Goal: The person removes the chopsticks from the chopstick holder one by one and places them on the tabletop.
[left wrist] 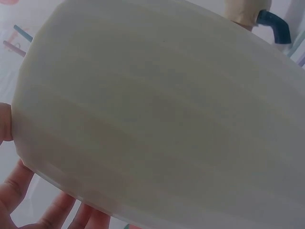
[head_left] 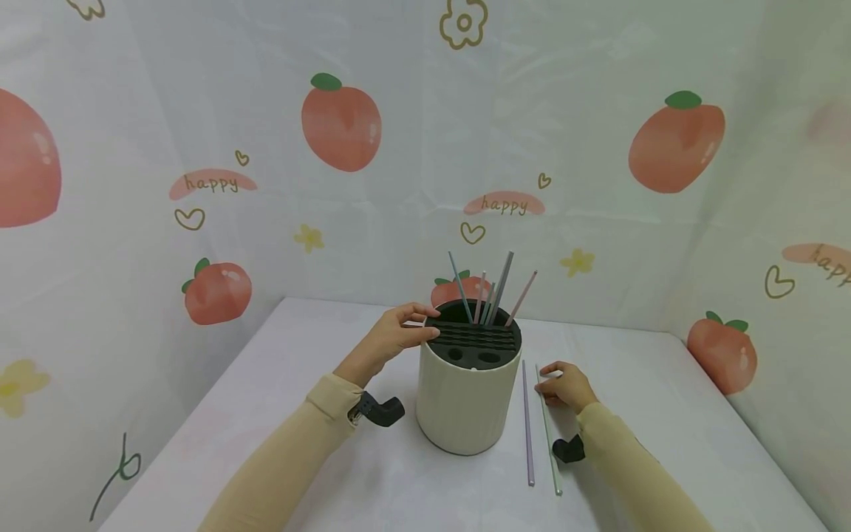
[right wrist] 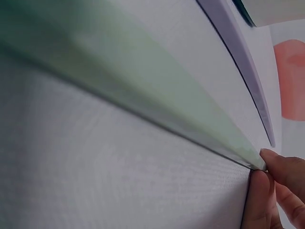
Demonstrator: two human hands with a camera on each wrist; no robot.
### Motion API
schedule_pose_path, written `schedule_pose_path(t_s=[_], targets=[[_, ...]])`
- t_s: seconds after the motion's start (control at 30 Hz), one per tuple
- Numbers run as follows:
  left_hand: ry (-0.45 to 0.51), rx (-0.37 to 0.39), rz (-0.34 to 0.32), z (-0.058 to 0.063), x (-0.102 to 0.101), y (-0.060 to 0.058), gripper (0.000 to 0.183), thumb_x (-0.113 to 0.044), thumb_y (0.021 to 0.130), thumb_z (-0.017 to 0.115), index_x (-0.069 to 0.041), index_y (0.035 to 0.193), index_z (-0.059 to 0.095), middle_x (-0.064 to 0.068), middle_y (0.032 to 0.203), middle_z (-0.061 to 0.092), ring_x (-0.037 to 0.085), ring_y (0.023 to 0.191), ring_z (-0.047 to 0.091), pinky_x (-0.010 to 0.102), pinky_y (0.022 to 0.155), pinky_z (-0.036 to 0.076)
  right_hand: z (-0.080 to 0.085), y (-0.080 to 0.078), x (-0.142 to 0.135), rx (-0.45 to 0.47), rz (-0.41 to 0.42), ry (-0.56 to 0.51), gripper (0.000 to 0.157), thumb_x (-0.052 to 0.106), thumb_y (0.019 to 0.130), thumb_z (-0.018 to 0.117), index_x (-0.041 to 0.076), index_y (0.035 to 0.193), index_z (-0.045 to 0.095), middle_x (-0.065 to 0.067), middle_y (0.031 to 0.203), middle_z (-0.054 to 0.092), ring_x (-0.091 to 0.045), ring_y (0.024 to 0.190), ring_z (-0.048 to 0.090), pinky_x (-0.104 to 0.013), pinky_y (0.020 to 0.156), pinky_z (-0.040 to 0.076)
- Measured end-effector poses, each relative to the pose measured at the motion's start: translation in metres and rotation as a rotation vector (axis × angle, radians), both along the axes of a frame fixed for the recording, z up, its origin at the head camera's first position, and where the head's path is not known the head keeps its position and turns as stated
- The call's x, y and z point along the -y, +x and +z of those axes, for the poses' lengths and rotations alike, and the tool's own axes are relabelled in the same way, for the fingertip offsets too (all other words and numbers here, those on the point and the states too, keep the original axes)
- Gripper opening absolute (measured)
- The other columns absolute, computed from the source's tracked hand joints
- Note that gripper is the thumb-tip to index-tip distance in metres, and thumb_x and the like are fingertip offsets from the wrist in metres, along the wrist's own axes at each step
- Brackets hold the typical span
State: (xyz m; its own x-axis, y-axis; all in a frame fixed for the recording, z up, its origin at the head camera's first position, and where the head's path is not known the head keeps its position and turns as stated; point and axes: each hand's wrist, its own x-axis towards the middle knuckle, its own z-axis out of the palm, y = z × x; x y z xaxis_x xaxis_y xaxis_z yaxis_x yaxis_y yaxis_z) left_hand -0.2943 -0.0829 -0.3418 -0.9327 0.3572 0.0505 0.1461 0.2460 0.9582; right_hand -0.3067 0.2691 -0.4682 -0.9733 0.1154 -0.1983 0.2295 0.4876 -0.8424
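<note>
A cream ribbed utensil holder (head_left: 462,406) with a black slotted insert (head_left: 475,358) stands upright on the table. My left hand (head_left: 392,336) grips its upper left rim with thumb and fingers; the holder's pale wall (left wrist: 157,114) fills most of the left wrist view. To the holder's right, a light green chopstick (head_left: 548,436) lies on the table, and my right hand (head_left: 568,386) pinches its far end between thumb and fingers, as seen in the right wrist view. Beside it lies a lilac chopstick (head_left: 528,428), untouched. Several pastel chopsticks (head_left: 503,288) lean in the holder's rear compartment.
The white-covered table (head_left: 319,473) runs back to a patterned cloth backdrop (head_left: 399,214). Another cloth side (head_left: 784,310) rises along the right edge. Each wrist carries a black camera mount, the left one (head_left: 382,411) close to the holder's side.
</note>
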Motion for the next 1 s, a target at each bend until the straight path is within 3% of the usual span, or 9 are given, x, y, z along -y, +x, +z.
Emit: schedule_pose_path(t_s=[0.47, 0.6, 0.7, 0.8, 0.87, 1.0], targets=[[-0.003, 0.009, 0.003, 0.001, 0.000, 0.000, 0.036, -0.023, 0.089, 0.070, -0.014, 0.123, 0.062, 0.015, 0.139, 0.048, 0.032, 0.124, 0.052, 0.048, 0.101, 0.047, 0.000, 0.000, -0.002, 0.012, -0.007, -0.017, 0.040, 0.000, 0.079, 0.075, -0.009, 0.113, 0.056, -0.009, 0.080, 0.061, -0.008, 0.058, 0.060, -0.023, 0.056, 0.055], [-0.002, 0.002, -0.004, 0.000, 0.000, 0.001, 0.036, -0.023, 0.090, 0.070, -0.014, 0.123, 0.062, 0.016, 0.140, 0.047, 0.033, 0.124, 0.051, 0.048, 0.101, 0.047, 0.006, 0.002, -0.006, 0.021, 0.027, -0.083, 0.042, 0.004, 0.080, 0.076, -0.009, 0.114, 0.055, -0.009, 0.083, 0.062, -0.010, 0.063, 0.063, -0.025, 0.061, 0.057], [-0.002, -0.004, -0.007, 0.000, 0.000, 0.001, 0.036, -0.023, 0.090, 0.069, -0.013, 0.124, 0.062, 0.016, 0.140, 0.047, 0.033, 0.125, 0.051, 0.048, 0.101, 0.047, 0.021, 0.003, -0.010, 0.010, 0.055, -0.169, 0.048, 0.008, 0.085, 0.073, -0.011, 0.123, 0.050, -0.010, 0.092, 0.065, -0.013, 0.075, 0.065, -0.028, 0.069, 0.059], [-0.002, -0.006, -0.008, 0.001, 0.000, 0.001, 0.036, -0.022, 0.090, 0.069, -0.014, 0.124, 0.062, 0.016, 0.140, 0.048, 0.033, 0.125, 0.051, 0.047, 0.100, 0.047, 0.049, 0.004, -0.011, -0.040, 0.070, -0.260, 0.054, 0.011, 0.092, 0.067, -0.012, 0.134, 0.042, -0.007, 0.100, 0.065, -0.012, 0.084, 0.066, -0.030, 0.077, 0.059], [-0.005, -0.005, -0.006, 0.001, 0.000, 0.001, 0.036, -0.022, 0.090, 0.070, -0.014, 0.124, 0.062, 0.015, 0.139, 0.048, 0.033, 0.126, 0.051, 0.047, 0.100, 0.047, 0.071, 0.005, -0.010, -0.106, 0.098, -0.322, 0.051, 0.013, 0.095, 0.063, -0.009, 0.135, 0.041, -0.002, 0.100, 0.064, -0.010, 0.085, 0.066, -0.028, 0.080, 0.058], [-0.006, -0.005, -0.007, 0.000, 0.000, 0.000, 0.036, -0.022, 0.090, 0.070, -0.014, 0.124, 0.062, 0.014, 0.140, 0.048, 0.033, 0.126, 0.050, 0.047, 0.100, 0.048, 0.114, 0.009, -0.004, -0.266, 0.185, -0.479, 0.030, 0.011, 0.097, 0.059, 0.006, 0.125, 0.051, 0.005, 0.097, 0.061, -0.007, 0.087, 0.065, -0.024, 0.082, 0.056]])
